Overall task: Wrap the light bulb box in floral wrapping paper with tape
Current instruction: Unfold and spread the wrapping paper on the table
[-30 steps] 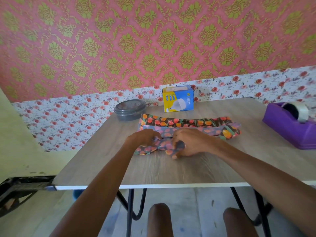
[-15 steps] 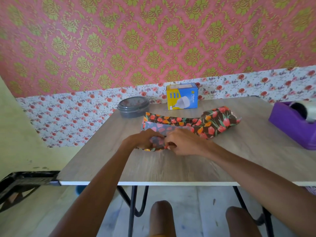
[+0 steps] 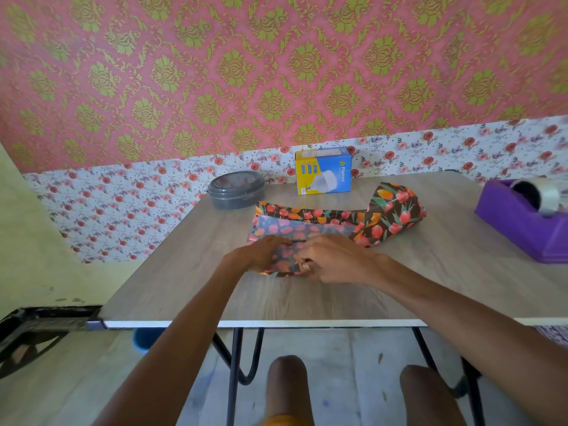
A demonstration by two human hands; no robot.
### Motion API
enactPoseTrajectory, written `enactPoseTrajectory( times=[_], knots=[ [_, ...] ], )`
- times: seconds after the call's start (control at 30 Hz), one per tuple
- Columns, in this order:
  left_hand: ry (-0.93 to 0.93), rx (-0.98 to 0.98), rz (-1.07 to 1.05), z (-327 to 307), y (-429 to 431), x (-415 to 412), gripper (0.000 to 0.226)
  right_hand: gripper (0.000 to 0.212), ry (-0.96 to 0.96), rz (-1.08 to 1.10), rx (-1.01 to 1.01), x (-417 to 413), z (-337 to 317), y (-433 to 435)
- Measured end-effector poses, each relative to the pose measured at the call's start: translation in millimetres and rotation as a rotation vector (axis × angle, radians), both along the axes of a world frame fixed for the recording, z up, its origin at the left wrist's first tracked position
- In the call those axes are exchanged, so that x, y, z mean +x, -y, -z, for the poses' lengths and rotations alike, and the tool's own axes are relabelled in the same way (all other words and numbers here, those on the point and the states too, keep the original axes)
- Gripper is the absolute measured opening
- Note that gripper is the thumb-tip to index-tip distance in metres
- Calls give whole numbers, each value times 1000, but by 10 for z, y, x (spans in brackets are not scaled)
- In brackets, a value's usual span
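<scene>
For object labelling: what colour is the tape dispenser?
The tape dispenser is purple; the head view shows it.

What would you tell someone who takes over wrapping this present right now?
Hands: the left hand and right hand both pinch the folded dark floral wrapping paper at the near middle of the wood-look table.
Things: the blue and yellow cardboard light bulb box stands bare at the far edge; the purple plastic tape dispenser sits on the right.
Done: nothing wrapped; paper partly unfolded.
Left: spread the paper, set the box on it, fold and tape.
</scene>
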State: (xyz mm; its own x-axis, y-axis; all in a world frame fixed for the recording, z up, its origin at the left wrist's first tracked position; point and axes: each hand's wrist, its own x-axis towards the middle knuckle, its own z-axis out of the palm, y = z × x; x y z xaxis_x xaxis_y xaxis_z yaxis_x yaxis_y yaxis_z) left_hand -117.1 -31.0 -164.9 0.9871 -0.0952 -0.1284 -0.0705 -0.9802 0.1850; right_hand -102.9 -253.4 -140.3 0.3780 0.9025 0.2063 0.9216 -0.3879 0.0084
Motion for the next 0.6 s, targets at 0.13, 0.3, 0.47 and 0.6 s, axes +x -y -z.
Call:
enactPoseTrajectory(
  times=[0.13, 0.3, 0.47, 0.6],
  knots=[
    [18, -87, 23, 45, -13, -44, 60, 32, 61, 14, -19, -8, -1, 56],
    [-76, 77, 41, 3, 6, -17, 59, 17, 232, 34, -10, -9, 19, 102],
    [-84, 349, 80, 83, 21, -37, 57, 23, 191, -12, -23, -107, -66, 113],
    [-133, 222, 3, 21, 67, -30, 57, 21, 101, -24, -34, -134, -80, 140]
  ],
)
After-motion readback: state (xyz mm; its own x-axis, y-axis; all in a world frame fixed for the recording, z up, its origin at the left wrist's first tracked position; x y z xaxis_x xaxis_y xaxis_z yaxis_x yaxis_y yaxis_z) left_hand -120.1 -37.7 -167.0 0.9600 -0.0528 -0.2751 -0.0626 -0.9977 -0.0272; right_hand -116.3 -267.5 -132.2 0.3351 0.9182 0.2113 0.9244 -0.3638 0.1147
